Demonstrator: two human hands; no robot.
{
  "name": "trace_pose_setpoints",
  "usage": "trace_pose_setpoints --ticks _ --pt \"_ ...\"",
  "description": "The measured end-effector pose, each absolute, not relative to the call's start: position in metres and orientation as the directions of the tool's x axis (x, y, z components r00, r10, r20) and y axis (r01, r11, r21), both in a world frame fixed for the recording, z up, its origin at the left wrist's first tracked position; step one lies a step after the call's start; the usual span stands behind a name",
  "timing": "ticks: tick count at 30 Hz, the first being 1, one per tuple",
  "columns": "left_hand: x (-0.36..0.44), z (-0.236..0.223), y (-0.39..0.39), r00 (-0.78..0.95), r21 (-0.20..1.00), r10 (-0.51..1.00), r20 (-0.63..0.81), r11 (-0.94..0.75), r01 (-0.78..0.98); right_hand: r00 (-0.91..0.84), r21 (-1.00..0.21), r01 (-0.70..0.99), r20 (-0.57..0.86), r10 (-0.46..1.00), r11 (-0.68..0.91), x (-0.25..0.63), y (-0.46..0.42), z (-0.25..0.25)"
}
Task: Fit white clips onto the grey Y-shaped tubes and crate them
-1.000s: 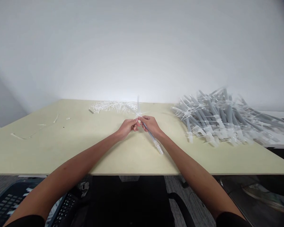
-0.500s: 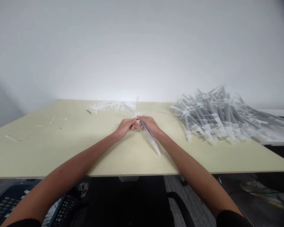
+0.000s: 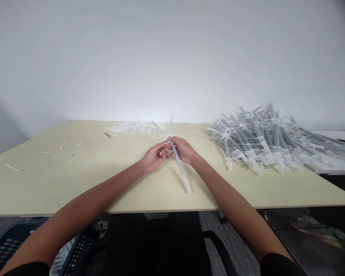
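Between my hands is a branched grey plastic tube (image 3: pixel 178 163), its long leg slanting down toward the table's front edge and ending in a clear sleeve. Two thinner, paler branches rise beyond my fingertips from the joint. My right hand (image 3: pixel 184 150) is closed round the tube just below that joint. The fingers of my left hand (image 3: pixel 156 156) are curled, with thumb and fingertips pinching at the joint from the left. What exactly the left fingertips grip is too small to make out; it looks like the tube's joint with a white tie on it.
A heap of similar grey tubes with white ties (image 3: pixel 255 142) covers the table's right side. Loose white cable ties (image 3: pixel 136 128) lie at the back, beside a small grey piece (image 3: pixel 107 134). Scraps (image 3: pixel 15 167) lie at left. A dark basket (image 3: pixel 10 241) stands below the table.
The tube has turned slightly, its lower end shifting left and nearer to me. Its upper branches show more clearly above my hands. My left fingers have loosened a little.
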State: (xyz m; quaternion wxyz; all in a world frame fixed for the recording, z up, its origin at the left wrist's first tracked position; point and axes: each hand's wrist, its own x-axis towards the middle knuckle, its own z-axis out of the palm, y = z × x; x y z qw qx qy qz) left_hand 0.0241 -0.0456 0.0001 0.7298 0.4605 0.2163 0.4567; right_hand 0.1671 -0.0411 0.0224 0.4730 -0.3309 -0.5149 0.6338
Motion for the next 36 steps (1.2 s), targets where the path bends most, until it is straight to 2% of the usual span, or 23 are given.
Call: trace_pose_setpoints --ticks 3,8,14,19,22,25,28,32,36 --pt "0.024 -0.003 -0.045 0.469 0.885 0.877 0.108 0.130 -0.447 -0.252 -0.977 -0.209 0.086 0.964 0.033 0.165 -0.038 0.018" --pt "0.023 -0.009 -0.045 0.340 0.952 0.934 0.112 -0.003 -0.306 -0.081 -0.991 0.013 0.129 0.988 0.131 0.162 -0.030 0.009" --pt "0.023 -0.011 -0.043 0.280 0.985 0.948 0.149 -0.119 -0.121 -0.062 -0.964 0.186 0.180 0.982 0.189 0.163 -0.025 0.000" --pt "0.024 -0.010 -0.041 0.263 0.989 0.953 0.150 -0.141 -0.054 -0.016 -0.956 0.220 0.194 0.981 0.193 0.160 -0.024 0.001" --pt "0.023 -0.006 -0.042 0.241 0.979 0.949 0.203 -0.193 -0.068 -0.006 -0.964 0.151 0.220 0.976 0.218 0.160 -0.024 0.005" --pt "0.021 -0.001 -0.043 0.194 0.958 0.944 0.268 -0.240 -0.156 -0.007 -0.971 -0.054 0.234 0.972 0.234 0.165 -0.022 0.010" --pt "0.019 0.000 -0.043 0.175 0.957 0.953 0.247 -0.211 -0.200 -0.056 -0.948 -0.252 0.215 0.975 0.194 0.174 -0.021 0.010" --pt "0.021 -0.004 -0.042 0.287 0.976 0.945 0.158 -0.105 -0.191 -0.110 -0.930 -0.351 0.158 0.981 0.111 0.175 -0.022 0.006" --pt "0.024 -0.003 -0.045 0.402 0.968 0.898 0.178 -0.088 -0.234 -0.191 -0.914 -0.406 0.106 0.976 0.019 0.163 -0.029 0.005"
